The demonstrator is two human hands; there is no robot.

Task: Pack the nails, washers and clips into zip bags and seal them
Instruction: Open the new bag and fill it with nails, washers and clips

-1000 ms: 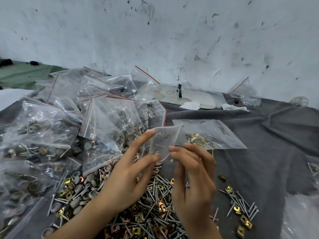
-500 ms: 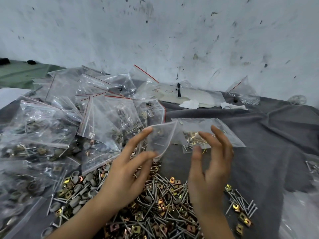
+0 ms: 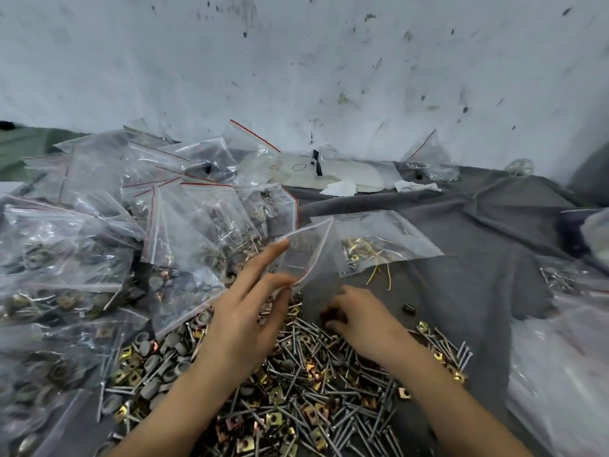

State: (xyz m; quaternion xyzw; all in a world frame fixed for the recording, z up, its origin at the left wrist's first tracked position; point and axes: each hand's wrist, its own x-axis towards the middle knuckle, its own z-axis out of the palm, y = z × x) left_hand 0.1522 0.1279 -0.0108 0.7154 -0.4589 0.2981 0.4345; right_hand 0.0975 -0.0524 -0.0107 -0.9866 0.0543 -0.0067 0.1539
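- You have two grips in view: left grip (image 3: pixel 244 328) and right grip (image 3: pixel 359 319).
- One empty zip bag (image 3: pixel 304 250), pinched in your left grip.
- One flat bag of clips (image 3: pixel 379 245).
- One far bag (image 3: pixel 428 159) by the wall.
- Filled bags (image 3: pixel 99 232): a heap, too overlapped to count.
- Loose nails (image 3: pixel 329 400), clips (image 3: pixel 275 418), washers (image 3: pixel 155 361): too many to count.
- Two paper scraps (image 3: pixel 341 188).

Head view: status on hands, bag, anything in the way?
Left hand pinches zip bag, held up, looks empty. Right hand on loose nail pile, grip unclear. Filled bags crowd left side.
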